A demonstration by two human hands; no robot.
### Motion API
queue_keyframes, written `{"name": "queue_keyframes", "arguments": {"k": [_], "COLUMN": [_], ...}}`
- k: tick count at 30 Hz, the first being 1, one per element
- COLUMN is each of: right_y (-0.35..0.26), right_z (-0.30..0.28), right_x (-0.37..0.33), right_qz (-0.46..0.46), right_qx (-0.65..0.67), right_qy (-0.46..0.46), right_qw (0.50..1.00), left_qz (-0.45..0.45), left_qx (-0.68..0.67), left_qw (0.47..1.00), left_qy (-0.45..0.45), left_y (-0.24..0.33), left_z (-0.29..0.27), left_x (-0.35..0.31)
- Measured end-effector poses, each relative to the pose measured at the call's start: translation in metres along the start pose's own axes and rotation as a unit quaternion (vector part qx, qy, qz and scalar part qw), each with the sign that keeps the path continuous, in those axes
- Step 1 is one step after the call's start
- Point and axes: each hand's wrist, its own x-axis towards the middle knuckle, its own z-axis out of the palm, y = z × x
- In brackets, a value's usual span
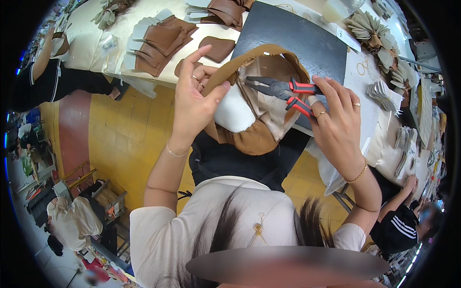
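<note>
My left hand (198, 91) pinches the left rim of a brown bag-like sewn piece (254, 139), with the index finger raised. The piece is held open toward me above my lap, showing a pale lining and a white padded patch inside. My right hand (338, 108) grips a pair of pliers (275, 88) with red and black handles. Their jaws are parted and point left, close to the inner seam near my left thumb. Whether the jaw tips touch the seam I cannot tell.
A dark board (293, 36) lies on the pale table behind the piece. Stacks of brown leather pieces (163, 41) sit to its left. Bundles of pale cut pieces (384, 97) line the right side. Other people work nearby, one at far left (57, 79), another at lower right (396, 230).
</note>
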Motion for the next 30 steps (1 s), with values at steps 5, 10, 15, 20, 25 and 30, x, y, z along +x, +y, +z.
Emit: {"name": "queue_keyframes", "arguments": {"k": [5, 10, 15, 20, 25, 30], "right_y": [-0.002, -0.002, 0.001, 0.003, -0.003, -0.010], "right_z": [0.005, 0.005, 0.007, 0.017, 0.012, -0.017], "right_x": [-0.003, -0.004, -0.009, -0.013, -0.018, -0.034], "right_qz": [-0.003, -0.023, -0.041, -0.084, -0.076, -0.051], "right_qx": [0.010, -0.001, 0.066, 0.054, 0.030, 0.064], "right_qy": [0.014, 0.006, 0.011, 0.037, 0.037, 0.061], "right_qw": [1.000, 1.000, 0.997, 0.994, 0.996, 0.995], "left_qz": [-0.023, -0.028, 0.037, 0.179, 0.238, 0.333], "left_qx": [-0.030, -0.035, 0.091, 0.394, 0.353, 0.425], "left_qw": [0.999, 0.999, 0.993, 0.883, 0.876, 0.779], "left_qy": [-0.004, -0.023, -0.064, -0.180, -0.227, -0.318], "left_y": [-0.001, -0.005, -0.002, 0.000, 0.005, 0.021], "left_z": [0.000, 0.003, 0.002, 0.012, 0.013, -0.010], "left_x": [-0.001, -0.001, -0.003, 0.001, -0.001, -0.002]}}
